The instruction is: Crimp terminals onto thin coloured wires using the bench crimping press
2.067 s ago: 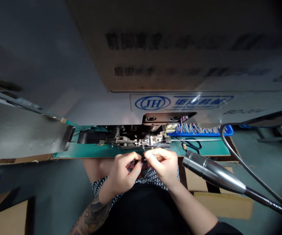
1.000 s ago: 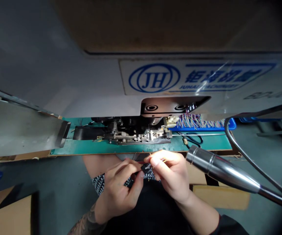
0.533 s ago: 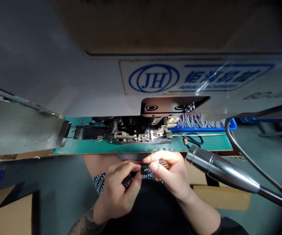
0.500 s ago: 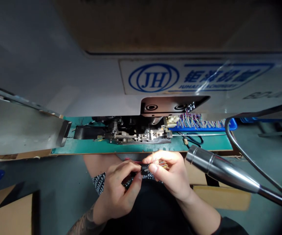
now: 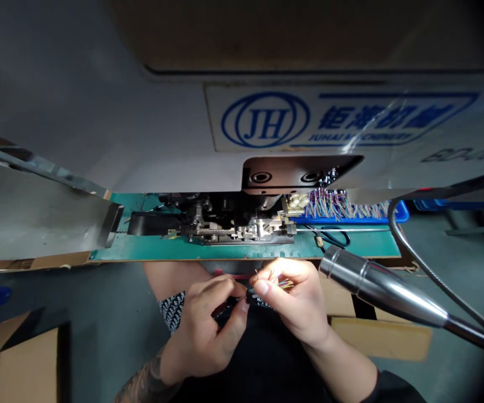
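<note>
Between thumb and forefinger, my left hand (image 5: 212, 324) pinches a small black piece (image 5: 250, 295), mostly covered by the fingertips; its exact kind cannot be made out. Close beside it, my right hand (image 5: 294, 302) is closed on a bundle of thin coloured wires (image 5: 284, 284). Fine wire ends stick up above the right thumb and forefinger. Both hands are held over my lap, just in front of the green work surface (image 5: 174, 249). Whether the wires touch the black piece is hidden by the fingers.
A metal crimping-type machine (image 5: 242, 229) stands on the bench under a large white housing (image 5: 174, 145). Behind it, a blue tray (image 5: 401, 211) holds many coloured wires. A metal lamp (image 5: 384, 288) reaches in from the right. Cardboard (image 5: 27, 369) lies at lower left.
My left fingertips have shifted slightly right, covering more of the black piece. The wire ends at my right fingertips now stand at a different angle. The view has tilted a little.
</note>
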`<state>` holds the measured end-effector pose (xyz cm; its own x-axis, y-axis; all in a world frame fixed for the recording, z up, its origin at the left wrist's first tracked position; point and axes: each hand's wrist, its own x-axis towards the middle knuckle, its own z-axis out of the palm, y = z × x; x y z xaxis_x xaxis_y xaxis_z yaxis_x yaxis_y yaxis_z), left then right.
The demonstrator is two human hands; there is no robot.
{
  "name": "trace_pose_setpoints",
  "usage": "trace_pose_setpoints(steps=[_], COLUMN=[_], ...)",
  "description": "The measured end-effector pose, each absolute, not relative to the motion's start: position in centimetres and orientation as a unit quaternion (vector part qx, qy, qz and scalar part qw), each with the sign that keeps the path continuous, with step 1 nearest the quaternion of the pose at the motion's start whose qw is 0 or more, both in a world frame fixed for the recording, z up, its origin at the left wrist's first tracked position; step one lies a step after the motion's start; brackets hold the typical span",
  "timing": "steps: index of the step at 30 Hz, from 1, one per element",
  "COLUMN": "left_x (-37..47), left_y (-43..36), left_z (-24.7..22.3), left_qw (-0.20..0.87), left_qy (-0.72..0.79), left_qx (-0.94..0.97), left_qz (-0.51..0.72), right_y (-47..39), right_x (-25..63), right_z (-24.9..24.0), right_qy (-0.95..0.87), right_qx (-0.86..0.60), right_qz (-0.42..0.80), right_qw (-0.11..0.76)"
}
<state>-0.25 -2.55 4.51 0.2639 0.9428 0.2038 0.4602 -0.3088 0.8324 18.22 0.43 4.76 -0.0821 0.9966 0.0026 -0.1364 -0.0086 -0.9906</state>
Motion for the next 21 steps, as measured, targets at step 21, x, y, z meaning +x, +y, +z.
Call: trace_pose_setpoints(steps=[21], left_x=[-0.2], left_y=[-2.7], left_z=[4.0], left_qw=[0.408], left_qy=[0.517], left_qx=[0.673], left_qz=[0.337], right_y=[-0.3], right_x=[18.6], right_z=[2.4], right_qy=[-0.398], right_qx=[-0.454], right_qz=[0.632], right_qw=[0.486])
